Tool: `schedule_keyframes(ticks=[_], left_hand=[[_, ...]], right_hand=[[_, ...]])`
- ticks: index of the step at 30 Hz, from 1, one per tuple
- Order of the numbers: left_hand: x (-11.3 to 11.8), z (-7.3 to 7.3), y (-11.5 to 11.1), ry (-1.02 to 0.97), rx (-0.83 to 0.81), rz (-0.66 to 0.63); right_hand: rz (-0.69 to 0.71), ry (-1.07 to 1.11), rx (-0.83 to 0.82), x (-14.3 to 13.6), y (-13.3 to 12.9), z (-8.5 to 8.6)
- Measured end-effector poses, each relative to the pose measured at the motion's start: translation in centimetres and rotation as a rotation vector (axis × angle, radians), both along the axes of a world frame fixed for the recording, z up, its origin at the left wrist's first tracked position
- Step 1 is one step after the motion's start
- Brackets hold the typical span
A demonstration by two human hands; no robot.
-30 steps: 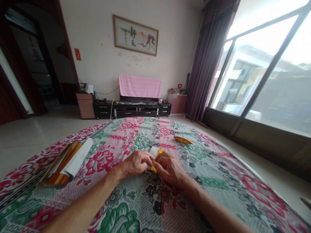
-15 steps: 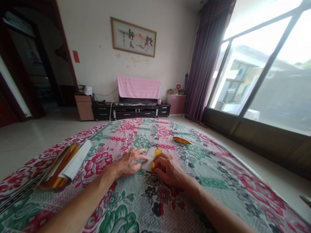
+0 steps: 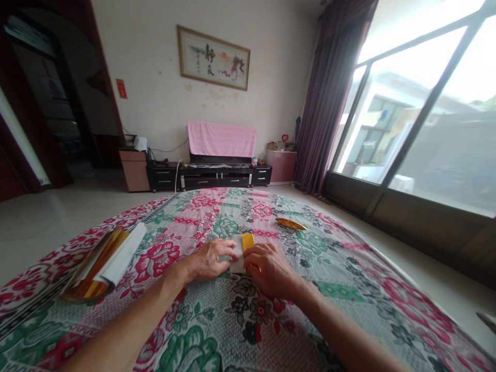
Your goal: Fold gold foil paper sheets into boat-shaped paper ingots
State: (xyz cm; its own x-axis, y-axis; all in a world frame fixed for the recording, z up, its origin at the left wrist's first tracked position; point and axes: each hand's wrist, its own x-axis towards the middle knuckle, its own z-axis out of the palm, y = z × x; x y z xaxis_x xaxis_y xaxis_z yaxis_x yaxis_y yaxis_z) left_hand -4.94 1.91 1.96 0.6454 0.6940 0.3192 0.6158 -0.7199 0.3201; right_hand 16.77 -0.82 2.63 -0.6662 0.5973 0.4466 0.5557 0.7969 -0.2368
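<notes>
A small sheet of paper (image 3: 238, 264), white with a gold strip (image 3: 248, 241) along its right side, lies on the flowered tablecloth (image 3: 194, 315). My left hand (image 3: 212, 259) rests on its left edge, fingers apart and slightly bent, pressing rather than gripping. Over the gold strip my right hand (image 3: 265, 266) is closed, its curled fingers and thumb pinching the folded gold part. A folded gold piece (image 3: 290, 223), pointed at both ends, lies beyond my right hand. At the left is a curled stack of gold and white sheets (image 3: 127, 253).
The round table's far edge faces a black low cabinet (image 3: 209, 181) with a pink cloth (image 3: 221, 138) over a screen. A purple curtain (image 3: 329, 98) and large windows stand to the right, a dark doorway to the left.
The gold strip looks wider and the white part narrower, as the right side of the paper is folded further over. My right hand has shifted slightly left and flattened.
</notes>
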Motion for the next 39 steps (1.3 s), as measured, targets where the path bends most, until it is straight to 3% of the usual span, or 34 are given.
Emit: schedule_keyframes(ticks=[6, 12, 16, 22, 31, 39], left_hand=[[0.0, 0.6, -0.2, -0.018, -0.017, -0.013], [0.2, 0.8, -0.5, -0.025, -0.023, 0.051], [0.4, 0.5, -0.4, -0.106, -0.023, -0.007], [0.9, -0.2, -0.2, -0.142, -0.025, -0.035], [1.1, 0.1, -0.4, -0.027, -0.044, -0.066], [2.0, -1.0, 0.0, -0.186, -0.002, 0.017]], right_hand=[[-0.099, -0.033, -0.009, -1.1, -0.5, -0.4], [-0.093, -0.064, 0.001, -1.2, -0.6, -0.2], [-0.095, 0.007, -0.026, -1.0, -0.6, -0.2], [-0.004, 0.14, -0.122, 0.1, 0.2, 0.1], [0.087, 0.131, -0.112, 0.8, 1.3, -1.3], [0.106, 0.157, -0.131, 1.0, 0.9, -0.8]])
